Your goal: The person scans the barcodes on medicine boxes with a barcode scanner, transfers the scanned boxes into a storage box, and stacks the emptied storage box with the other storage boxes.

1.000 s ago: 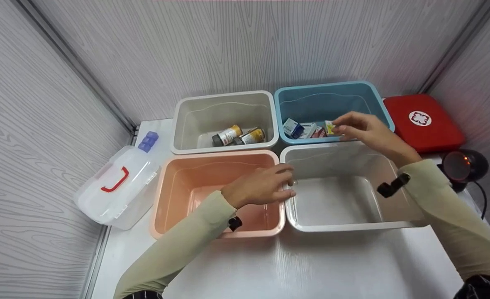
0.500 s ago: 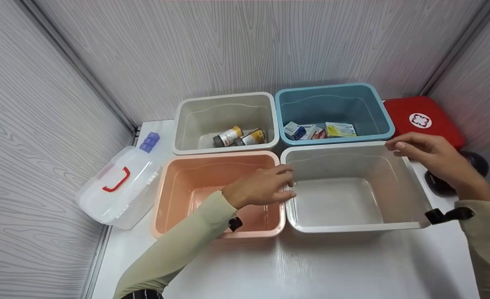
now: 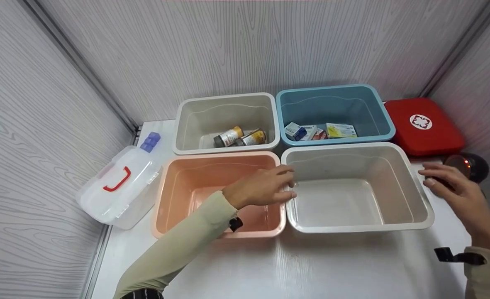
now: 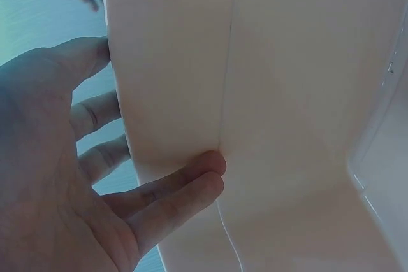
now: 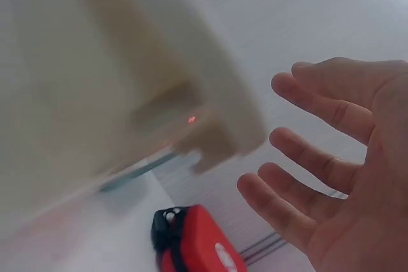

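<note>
My left hand [image 3: 265, 187] lies over the shared rim of the pink bin [image 3: 174, 207] and the near white bin [image 3: 415, 182], fingers relaxed and pointing right. In the left wrist view its fingers [image 4: 185, 189] lie straight against the pink bin wall [image 4: 287, 93]. My right hand [image 3: 454, 189] hovers flat over the table to the right of the white bin, fingers spread and holding nothing, close to a black scanner [image 3: 473, 166]. In the right wrist view the right hand's fingers [image 5: 319, 164] are stretched out beside the white bin's corner [image 5: 210, 113]. A yellow box [image 3: 341, 130] lies in the blue bin [image 3: 377, 112].
The far white bin [image 3: 184, 120] holds two bottles [image 3: 238, 136]. Other small boxes [image 3: 301, 131] lie in the blue bin. A red first-aid case [image 3: 423, 124] sits at the back right. A clear lidded box with a red handle [image 3: 120, 187] stands at the left table edge.
My right hand let go of the yellow box in the blue bin and drew back right and toward me, ending beside the scanner. My left hand stayed still.
</note>
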A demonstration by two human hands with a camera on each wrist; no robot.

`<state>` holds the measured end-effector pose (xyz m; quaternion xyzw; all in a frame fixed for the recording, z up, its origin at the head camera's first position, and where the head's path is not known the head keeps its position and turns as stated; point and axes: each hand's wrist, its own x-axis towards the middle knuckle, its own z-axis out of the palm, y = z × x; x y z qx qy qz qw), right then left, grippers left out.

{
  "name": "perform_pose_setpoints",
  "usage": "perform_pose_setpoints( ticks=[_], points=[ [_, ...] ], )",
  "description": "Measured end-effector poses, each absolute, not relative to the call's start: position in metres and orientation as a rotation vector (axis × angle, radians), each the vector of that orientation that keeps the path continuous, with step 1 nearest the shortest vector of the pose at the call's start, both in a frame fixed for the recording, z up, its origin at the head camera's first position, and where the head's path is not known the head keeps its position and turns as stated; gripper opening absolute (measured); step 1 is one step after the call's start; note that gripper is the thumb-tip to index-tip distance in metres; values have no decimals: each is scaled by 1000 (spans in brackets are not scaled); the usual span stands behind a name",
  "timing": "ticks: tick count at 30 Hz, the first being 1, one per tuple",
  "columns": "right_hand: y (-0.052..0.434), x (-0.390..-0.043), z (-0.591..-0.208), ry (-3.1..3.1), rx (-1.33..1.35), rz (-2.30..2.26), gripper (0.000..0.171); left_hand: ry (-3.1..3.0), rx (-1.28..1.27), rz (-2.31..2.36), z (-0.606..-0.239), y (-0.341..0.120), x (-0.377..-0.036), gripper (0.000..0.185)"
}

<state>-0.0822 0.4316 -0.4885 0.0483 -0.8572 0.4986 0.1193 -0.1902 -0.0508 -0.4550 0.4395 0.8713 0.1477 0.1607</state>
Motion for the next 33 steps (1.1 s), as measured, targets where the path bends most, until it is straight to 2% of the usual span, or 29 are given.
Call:
perform_pose_setpoints(
  ticks=[6, 11, 19, 28, 33],
  points=[
    [431, -67, -516, -2370, 168, 1831, 48, 2490, 1236, 430, -453, -51, -188, 44],
    [424, -61, -531, -2369, 121, 1920, 54, 2495, 1186, 502, -451, -53, -187, 43],
    [412, -60, -542, -2157, 27, 2135, 53, 2602, 1065, 497, -449, -49, -192, 53],
    [391, -62, -552, -1833, -50, 2279, 53, 2814, 890, 502, -446, -28, -189, 49],
    [382, -67, -557, -1663, -29, 2310, 54, 2750, 823, 581, -444, -23, -189, 53]
  ],
)
